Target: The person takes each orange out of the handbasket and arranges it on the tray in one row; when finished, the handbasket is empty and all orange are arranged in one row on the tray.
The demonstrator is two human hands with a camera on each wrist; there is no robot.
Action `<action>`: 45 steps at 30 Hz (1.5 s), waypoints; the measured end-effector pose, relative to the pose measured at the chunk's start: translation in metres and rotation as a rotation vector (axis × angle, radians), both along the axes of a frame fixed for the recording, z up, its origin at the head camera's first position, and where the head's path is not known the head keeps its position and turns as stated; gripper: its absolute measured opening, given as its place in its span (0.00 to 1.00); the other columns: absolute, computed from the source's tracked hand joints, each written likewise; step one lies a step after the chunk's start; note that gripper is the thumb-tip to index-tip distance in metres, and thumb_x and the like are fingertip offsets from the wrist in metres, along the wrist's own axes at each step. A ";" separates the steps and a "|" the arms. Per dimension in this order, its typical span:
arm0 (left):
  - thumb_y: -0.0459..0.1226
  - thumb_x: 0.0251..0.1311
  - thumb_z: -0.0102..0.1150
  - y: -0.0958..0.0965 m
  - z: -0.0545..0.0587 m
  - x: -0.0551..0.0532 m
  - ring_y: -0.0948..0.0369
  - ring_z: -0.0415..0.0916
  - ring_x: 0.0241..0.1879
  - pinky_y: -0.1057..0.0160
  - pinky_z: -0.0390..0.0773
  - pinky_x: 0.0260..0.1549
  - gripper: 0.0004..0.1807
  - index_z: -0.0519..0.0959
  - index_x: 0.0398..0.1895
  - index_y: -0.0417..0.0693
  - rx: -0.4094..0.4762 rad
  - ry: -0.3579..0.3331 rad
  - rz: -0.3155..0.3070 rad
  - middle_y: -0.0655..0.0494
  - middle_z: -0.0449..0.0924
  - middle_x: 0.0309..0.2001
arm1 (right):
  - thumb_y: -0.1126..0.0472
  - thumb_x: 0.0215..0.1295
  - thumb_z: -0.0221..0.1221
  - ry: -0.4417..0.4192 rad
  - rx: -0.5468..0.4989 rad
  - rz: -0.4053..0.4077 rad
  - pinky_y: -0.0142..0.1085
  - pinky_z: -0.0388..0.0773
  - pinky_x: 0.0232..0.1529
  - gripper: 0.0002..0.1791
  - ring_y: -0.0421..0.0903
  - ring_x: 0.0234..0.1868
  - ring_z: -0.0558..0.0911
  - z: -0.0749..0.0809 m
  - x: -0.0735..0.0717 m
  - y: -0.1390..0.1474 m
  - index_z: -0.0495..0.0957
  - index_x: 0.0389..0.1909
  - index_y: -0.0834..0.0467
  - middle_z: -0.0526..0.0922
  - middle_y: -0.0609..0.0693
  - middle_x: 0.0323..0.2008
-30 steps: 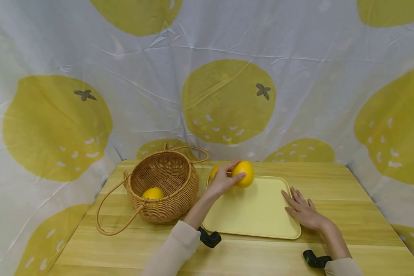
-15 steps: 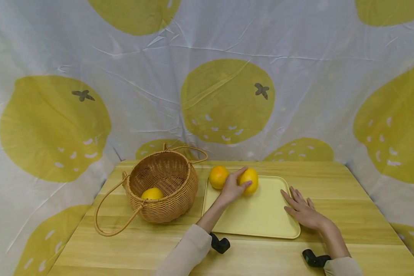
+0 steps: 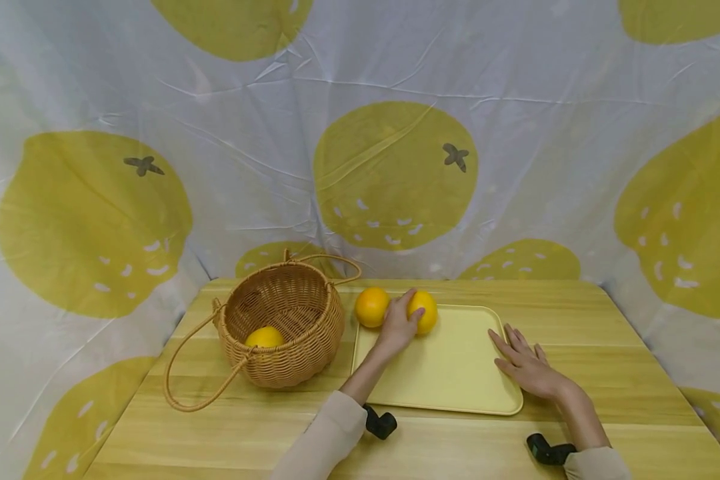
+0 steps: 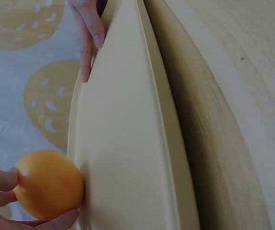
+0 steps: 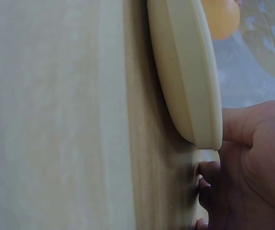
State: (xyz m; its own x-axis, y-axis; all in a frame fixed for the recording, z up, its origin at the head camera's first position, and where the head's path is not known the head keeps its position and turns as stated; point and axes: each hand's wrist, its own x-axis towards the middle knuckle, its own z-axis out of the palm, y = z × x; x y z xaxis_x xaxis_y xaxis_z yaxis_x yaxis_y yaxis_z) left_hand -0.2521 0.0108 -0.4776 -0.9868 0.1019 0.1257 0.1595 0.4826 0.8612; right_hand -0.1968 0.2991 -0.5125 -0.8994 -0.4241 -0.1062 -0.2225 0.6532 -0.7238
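In the head view, my left hand (image 3: 399, 328) holds an orange (image 3: 423, 313) at the tray's back left, thumb in front and fingers behind. The left wrist view shows this orange (image 4: 50, 184) low over the tray's floor, between thumb and fingers. A second orange (image 3: 372, 307) sits just left of that hand, at the tray's back-left corner. The pale yellow rectangular tray (image 3: 450, 373) lies on the table. My right hand (image 3: 531, 370) rests at its right edge, fingers extended; in the right wrist view the thumb touches the tray rim (image 5: 214, 96).
A wicker basket (image 3: 300, 363) with two loop handles stands left of the tray, a yellow-orange fruit (image 3: 265, 337) inside. One handle (image 3: 174, 373) juts out to the front left. A lemon-print cloth (image 3: 516, 167) hangs behind the wooden table (image 3: 456, 447).
My left hand has brought its orange down onto the tray, first rightward, then slightly back left. The second orange has come out from behind the hand and shifted slightly left. The right hand stays put.
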 end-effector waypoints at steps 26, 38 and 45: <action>0.32 0.72 0.59 0.014 -0.013 0.013 0.33 0.60 0.75 0.37 0.64 0.73 0.34 0.60 0.77 0.29 -0.143 0.137 0.112 0.28 0.60 0.76 | 0.53 0.82 0.49 0.024 -0.024 0.009 0.76 0.14 0.66 0.37 0.75 0.79 0.27 -0.004 -0.001 0.002 0.48 0.82 0.65 0.32 0.77 0.79; 0.31 0.73 0.57 0.011 -0.012 0.013 0.41 0.61 0.77 0.44 0.64 0.75 0.31 0.62 0.76 0.29 -0.164 0.187 0.126 0.32 0.62 0.76 | 0.54 0.82 0.50 -0.002 0.001 0.001 0.75 0.14 0.67 0.37 0.75 0.79 0.28 0.000 0.000 -0.001 0.50 0.81 0.67 0.31 0.76 0.80; 0.32 0.74 0.57 0.007 -0.014 0.012 0.42 0.59 0.78 0.44 0.64 0.75 0.32 0.62 0.77 0.32 -0.124 0.170 0.090 0.33 0.59 0.78 | 0.54 0.82 0.50 0.009 0.013 -0.004 0.76 0.15 0.67 0.36 0.75 0.79 0.28 -0.002 0.000 -0.001 0.51 0.81 0.68 0.31 0.76 0.80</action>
State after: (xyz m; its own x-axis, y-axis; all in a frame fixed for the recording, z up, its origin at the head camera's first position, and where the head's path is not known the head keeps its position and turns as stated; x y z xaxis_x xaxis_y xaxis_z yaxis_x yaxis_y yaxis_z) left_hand -0.2402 0.0173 -0.4918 -0.9582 0.0399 0.2833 0.2493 0.6020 0.7586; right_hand -0.1966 0.2982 -0.5140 -0.9021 -0.4189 -0.1037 -0.2262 0.6636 -0.7131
